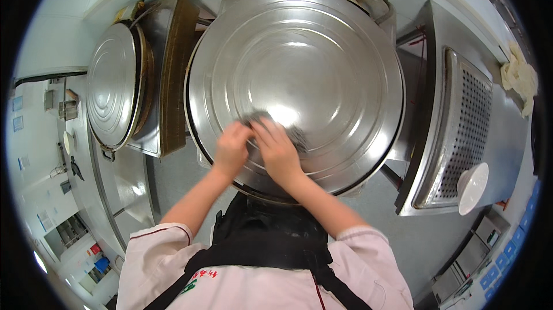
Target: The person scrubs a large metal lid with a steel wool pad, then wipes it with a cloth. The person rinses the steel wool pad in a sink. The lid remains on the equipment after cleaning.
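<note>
A large round metal lid [322, 79] with raised rings lies in front of me. On its near part sits a grey steel wool scourer [297, 137], partly hidden under my fingers. My right hand [277, 151] presses over the scourer with its fingers bent around it. Close beside it, my left hand [231, 150] has curled fingers, and its fingertips pinch the scourer's left edge. Both hands are slightly blurred.
To the left, a smaller round lidded pan [112, 85] stands beside a metal box-like unit [167, 79]. On the right, a steel counter [507, 137] carries a perforated tray [469, 120], a white bowl [473, 189] and a pale cloth [519, 76]. Behind the lid is a curved handle [385, 4].
</note>
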### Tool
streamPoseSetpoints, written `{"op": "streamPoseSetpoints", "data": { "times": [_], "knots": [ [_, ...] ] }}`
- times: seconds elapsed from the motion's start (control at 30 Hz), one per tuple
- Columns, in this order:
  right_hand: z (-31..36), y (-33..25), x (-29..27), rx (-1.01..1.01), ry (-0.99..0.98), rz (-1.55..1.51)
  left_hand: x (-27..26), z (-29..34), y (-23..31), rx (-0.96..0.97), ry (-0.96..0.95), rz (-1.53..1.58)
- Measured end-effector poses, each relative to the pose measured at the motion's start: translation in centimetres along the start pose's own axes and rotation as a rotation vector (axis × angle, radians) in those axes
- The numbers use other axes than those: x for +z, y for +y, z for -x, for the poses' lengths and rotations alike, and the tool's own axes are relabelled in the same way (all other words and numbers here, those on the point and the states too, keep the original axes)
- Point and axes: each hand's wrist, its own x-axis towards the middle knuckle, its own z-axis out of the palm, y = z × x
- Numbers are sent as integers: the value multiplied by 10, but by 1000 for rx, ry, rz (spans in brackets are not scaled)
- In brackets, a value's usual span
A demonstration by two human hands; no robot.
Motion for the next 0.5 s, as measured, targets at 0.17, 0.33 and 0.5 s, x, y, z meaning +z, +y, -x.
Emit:
{"op": "streamPoseSetpoints", "data": {
  "times": [0.17,0.33,0.5],
  "knots": [
    [-154,69,26,22,61,156,-16,-154,-42,-107,196,-51],
    [-81,151,-26,79,212,408,110,-202,42,32,133,-23],
    [90,76,-75,321,-10,357,118,-62,105,217,26,72]
  ]
}}
